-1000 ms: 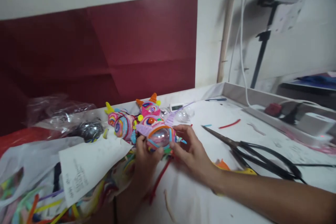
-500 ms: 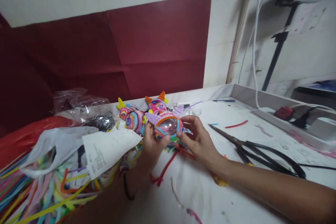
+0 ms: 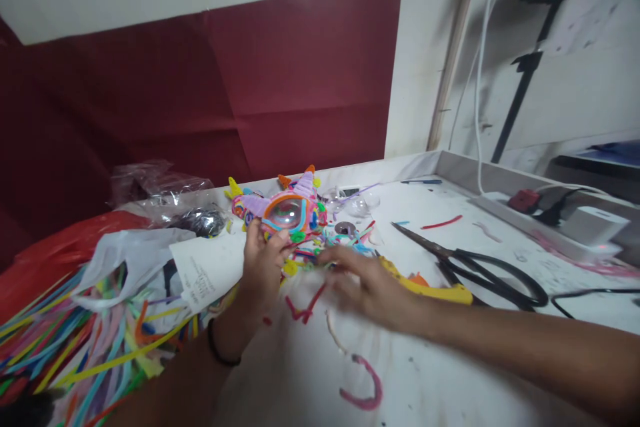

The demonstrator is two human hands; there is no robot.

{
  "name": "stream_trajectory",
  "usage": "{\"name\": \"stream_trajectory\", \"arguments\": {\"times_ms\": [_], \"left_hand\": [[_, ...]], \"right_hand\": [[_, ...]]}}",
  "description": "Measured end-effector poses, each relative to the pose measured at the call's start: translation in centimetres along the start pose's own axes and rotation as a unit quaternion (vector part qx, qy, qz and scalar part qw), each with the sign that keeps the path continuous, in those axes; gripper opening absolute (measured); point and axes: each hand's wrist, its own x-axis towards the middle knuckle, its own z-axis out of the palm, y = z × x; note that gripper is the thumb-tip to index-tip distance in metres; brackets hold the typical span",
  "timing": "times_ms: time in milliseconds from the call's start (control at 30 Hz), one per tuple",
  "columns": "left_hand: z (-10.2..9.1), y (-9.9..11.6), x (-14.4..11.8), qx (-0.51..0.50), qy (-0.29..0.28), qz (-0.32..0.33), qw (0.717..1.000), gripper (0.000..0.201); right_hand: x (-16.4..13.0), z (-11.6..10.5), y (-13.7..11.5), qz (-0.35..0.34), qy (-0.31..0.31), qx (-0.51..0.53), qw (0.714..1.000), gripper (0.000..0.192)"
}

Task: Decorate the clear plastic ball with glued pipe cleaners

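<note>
Table [image 3: 430, 373]: raised right edge [image 3: 457, 168], roomy front; left hand [image 3: 264, 263] clamping domed figure [image 3: 286, 215]; right hand [image 3: 363, 280], grip unclear; bag [image 3: 125, 257] over strips [image 3: 85, 337].

right hand [image 3: 357, 283] is leaving the domed toy [image 3: 295, 219] and blurring, left of the black scissors [image 3: 443, 252]. left hand [image 3: 265, 259] is now holding the toy alone, farther left of the scissors. grey disc [image 3: 345, 229], left of the scissors, is showing; more yellow tool [image 3: 445, 291] is showing, near-left of the scissors.
</note>
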Motion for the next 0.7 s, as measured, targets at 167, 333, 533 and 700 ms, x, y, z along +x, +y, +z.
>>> {"name": "stream_trajectory", "arguments": {"times_ms": [167, 333, 533, 700], "left_hand": [[-1.2, 0.7, 0.4, 0.014, -0.013, 0.014, 1.000, 0.044], [-2.1, 0.4, 0.9, 0.026, -0.046, 0.029, 0.998, 0.041], [-2.9, -1.0, 3.3, 0.020, -0.065, 0.016, 0.998, 0.049], [-3.8, -2.5, 5.8, 0.022, -0.091, 0.012, 0.996, 0.050]], "right_hand": [[-1.4, 2.9, 2.1, -0.227, -0.268, -0.096, 0.932, 0.045], [3.2, 3.5, 6.8, -0.306, -0.244, -0.140, 0.910, 0.040], [9.0, 3.4, 10.2, -0.277, -0.283, -0.278, 0.875, 0.041], [11.9, 3.6, 11.7, -0.245, -0.284, -0.288, 0.881, 0.042]]}}
